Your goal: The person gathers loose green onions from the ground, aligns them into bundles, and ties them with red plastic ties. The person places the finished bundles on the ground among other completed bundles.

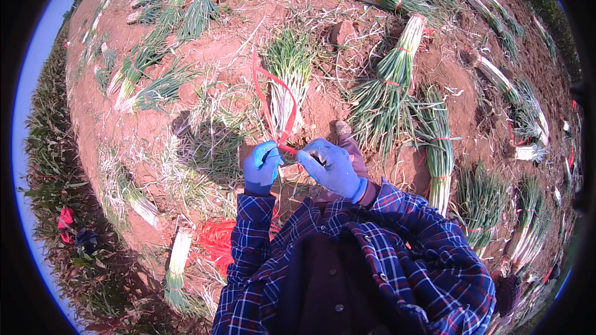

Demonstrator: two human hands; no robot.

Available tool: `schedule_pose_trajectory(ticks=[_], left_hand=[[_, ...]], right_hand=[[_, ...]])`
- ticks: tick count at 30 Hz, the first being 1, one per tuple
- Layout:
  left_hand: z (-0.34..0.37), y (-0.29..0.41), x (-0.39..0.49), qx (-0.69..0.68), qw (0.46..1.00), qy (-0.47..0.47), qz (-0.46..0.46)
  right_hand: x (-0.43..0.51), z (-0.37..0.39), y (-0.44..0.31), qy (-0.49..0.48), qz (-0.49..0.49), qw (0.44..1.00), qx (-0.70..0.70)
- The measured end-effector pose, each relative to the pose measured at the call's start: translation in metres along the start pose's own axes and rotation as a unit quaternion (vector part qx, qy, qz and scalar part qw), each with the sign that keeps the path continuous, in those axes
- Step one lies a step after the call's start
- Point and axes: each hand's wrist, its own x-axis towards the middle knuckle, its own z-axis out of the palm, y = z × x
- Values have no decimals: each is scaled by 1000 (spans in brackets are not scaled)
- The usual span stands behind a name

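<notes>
My left hand [262, 167], in a blue glove, is closed on a strip of red plastic tie [285, 136]. Opposite it, my right hand [331, 167], gloved the same way, pinches another part of this tie, and a short stretch runs taut between the two. A loop of the tie rises beyond my hands, in front of a bunch of green onions [287, 74]. That bunch lies on the soil with its white stems towards me and its green tops away. Whether the tie touches it I cannot tell.
Tied green onion bundles lie at right, one pale end up [396, 65], another beside it [437, 149]. Loose trimmed leaves [209, 144] cover soil at left. A heap of red ties [216, 242] lies by my left sleeve. My shoe [343, 128] stands near the bunch.
</notes>
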Motion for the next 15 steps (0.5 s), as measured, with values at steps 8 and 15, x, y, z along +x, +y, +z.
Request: schedule_pose_trajectory(ticks=[8, 15], left_hand=[[31, -23, -3, 220, 954, -161, 127], [37, 7, -15, -22, 978, -160, -133]], right_hand=[[17, -28, -5, 34, 232, 894, 381], [29, -54, -17, 110, 157, 908, 371]])
